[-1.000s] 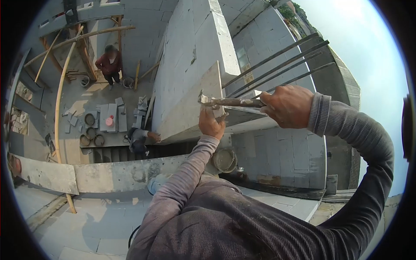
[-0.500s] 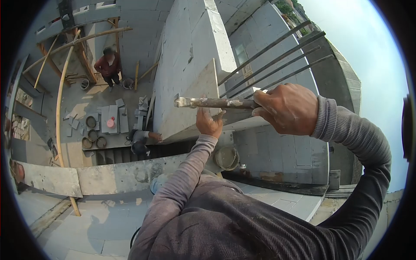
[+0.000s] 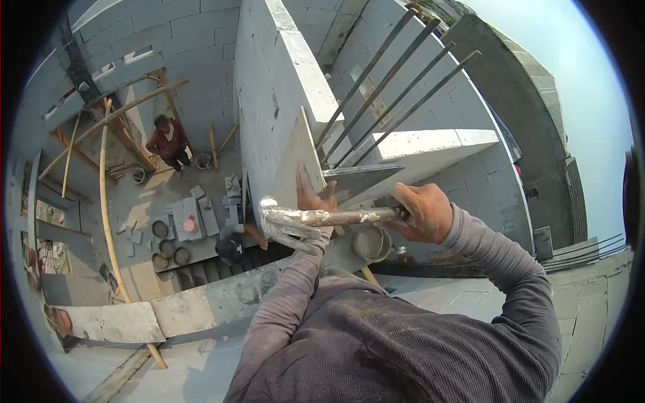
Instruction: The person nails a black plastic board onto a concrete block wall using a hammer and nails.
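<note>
My right hand (image 3: pixel 423 213) is wrapped around the wooden handle of a claw hammer (image 3: pixel 342 217). Its mortar-smeared metal head points left, in front of my left wrist. My left hand (image 3: pixel 314 191) is at the lower right edge of a thin flat board (image 3: pixel 295 158), fingers up along its face and thumb apart near the edge. That board stands against the end of a light grey block wall (image 3: pixel 306 67). Just right of the board, several steel bars (image 3: pixel 396 87) stick up. Whether a nail is between my left fingers cannot be seen.
A mortar bucket (image 3: pixel 371 243) stands right of my left forearm. A long plank (image 3: pixel 208 295) crosses below, near a bamboo pole (image 3: pixel 107 195). On the floor far below, one person (image 3: pixel 169 142) stands; another in a dark cap (image 3: pixel 230 248) is by the stair opening.
The hammer and my right hand have come lower in the view. My left fingers now reach up the board more. The camera view has shifted, and the lower person's arm shows more.
</note>
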`<state>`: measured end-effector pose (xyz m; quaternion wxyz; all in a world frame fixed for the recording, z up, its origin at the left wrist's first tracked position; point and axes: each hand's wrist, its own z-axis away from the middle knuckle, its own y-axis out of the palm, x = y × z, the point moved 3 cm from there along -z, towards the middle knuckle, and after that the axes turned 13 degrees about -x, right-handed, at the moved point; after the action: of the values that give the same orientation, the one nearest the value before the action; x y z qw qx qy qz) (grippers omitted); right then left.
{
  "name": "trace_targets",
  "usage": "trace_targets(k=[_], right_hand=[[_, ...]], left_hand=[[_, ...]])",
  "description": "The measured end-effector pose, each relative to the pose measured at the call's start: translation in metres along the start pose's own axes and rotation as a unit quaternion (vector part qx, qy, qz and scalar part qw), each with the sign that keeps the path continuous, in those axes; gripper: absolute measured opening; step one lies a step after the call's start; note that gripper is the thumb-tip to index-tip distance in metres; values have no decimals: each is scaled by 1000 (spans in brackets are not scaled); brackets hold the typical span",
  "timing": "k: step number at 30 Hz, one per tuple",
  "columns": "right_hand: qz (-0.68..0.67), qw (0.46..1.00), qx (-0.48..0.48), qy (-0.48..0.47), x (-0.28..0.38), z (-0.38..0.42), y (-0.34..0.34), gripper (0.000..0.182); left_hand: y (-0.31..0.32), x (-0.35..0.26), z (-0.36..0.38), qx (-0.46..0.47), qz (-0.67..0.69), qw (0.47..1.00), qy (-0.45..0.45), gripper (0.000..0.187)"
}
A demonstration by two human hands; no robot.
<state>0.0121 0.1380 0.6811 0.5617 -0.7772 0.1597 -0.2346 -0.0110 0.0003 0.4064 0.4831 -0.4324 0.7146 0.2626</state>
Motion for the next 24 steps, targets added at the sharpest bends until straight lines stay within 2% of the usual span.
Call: trace_targets(k=[2,4,6,7,8,10,12,13,14,15,17,18,20,21,23,24], right_hand=[[-61,988,-98,106,-26,53,46,35],[-101,961,-219,134,-34,89,73,26],[-78,944,-263,184,-47,124,96,25],[-68,923,-309,220,-54,136,100,22],[-58,897,-356,256,-61,148,107,20],[-67,865,-392,306,-77,176,126,15],[-27,806,-455,377,-85,199,140,8],[-47,775,-513,367,-90,200,140,9],[-54,768,-517,374,-95,205,145,9],[-96,726,-525,434,-102,213,154,12],[-160,652,-537,511,-118,228,181,20],[-166,647,-535,517,-121,230,180,20],[-170,642,-482,572,-126,225,173,23],[-166,629,-501,571,-128,224,170,24],[-175,624,-496,578,-134,234,176,23],[-181,626,-495,574,-139,239,178,22]], left_hand=[[-4,-2,-5,37,10,999,3,101],[-13,2,-13,145,-31,988,-42,110],[-43,-37,-34,143,25,989,9,118],[-61,-47,-41,138,-12,986,94,117],[-78,-80,-51,96,-50,973,202,100],[-94,-113,-62,173,-50,928,325,80],[-73,-150,-73,333,-4,846,417,68],[-50,-178,-76,376,6,819,434,73],[-23,-200,-76,414,-7,803,429,83],[7,-215,-73,450,-21,786,423,93],[67,-223,-58,465,-95,745,469,117],[93,-216,-51,472,-100,740,468,117],[139,-193,-38,400,-278,648,586,134],[156,-195,-36,409,-278,643,585,134],[179,-185,-39,569,-421,603,369,128],[183,-185,-40,574,-422,598,367,128]])
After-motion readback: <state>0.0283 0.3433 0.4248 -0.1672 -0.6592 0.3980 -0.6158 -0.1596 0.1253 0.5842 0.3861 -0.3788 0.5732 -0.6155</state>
